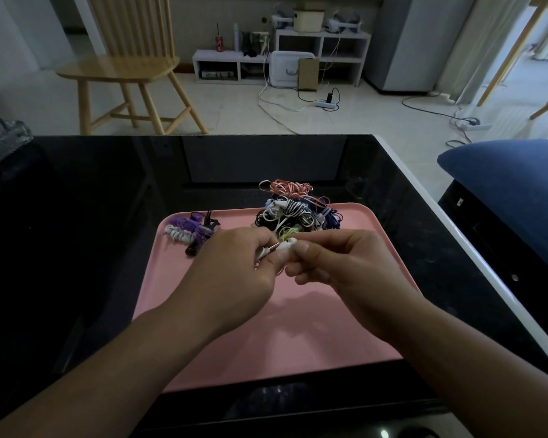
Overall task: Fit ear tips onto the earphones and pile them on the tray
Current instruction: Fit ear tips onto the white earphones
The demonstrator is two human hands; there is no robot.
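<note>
Above the smooth pink tray (345,336), my left hand (234,267) and right hand (339,263) both pinch a coiled white earphone (283,247), the tangled cable pile (295,210) behind.

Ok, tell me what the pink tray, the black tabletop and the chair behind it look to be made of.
Pink tray: probably plastic, matte; even colour, rounded moulded rim. Black tabletop: glossy, likely glass or polished stone; it mirrors the room. Chair: light wood, smooth finish; visible grain and turned spindles.
</note>
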